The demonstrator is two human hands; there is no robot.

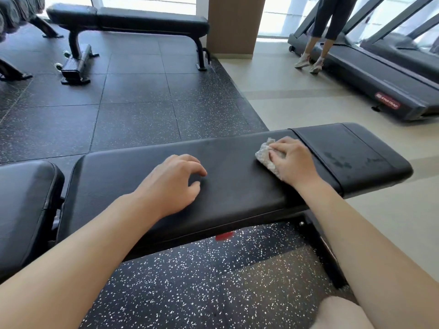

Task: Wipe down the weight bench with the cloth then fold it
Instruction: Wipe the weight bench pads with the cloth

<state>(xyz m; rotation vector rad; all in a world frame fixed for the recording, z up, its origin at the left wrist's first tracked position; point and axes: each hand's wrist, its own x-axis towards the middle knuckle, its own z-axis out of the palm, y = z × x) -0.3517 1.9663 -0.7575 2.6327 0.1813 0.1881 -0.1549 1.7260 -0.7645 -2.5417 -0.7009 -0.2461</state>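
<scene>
On top of the black weight bench (232, 186), the right hand (293, 160) presses the small grey cloth (267, 155) flat, fingers bent over it. Left hand (171, 184) rests on the pad nearby, fingers loosely curled, holding nothing. Wet streaks (349, 160) show on the end pad.

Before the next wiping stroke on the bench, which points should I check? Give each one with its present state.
1. Cloth under the right hand, flat on the pad: ok.
2. Left hand on the weight bench, steadying, holding nothing: ok.
3. End pad beyond the seam free of marks: not ok, streaks show.
4. Stroke path on the bench free of objects: ok.
5. Cloth damp enough: cannot tell.
6. Person by the treadmill clear of the bench: ok.
</scene>
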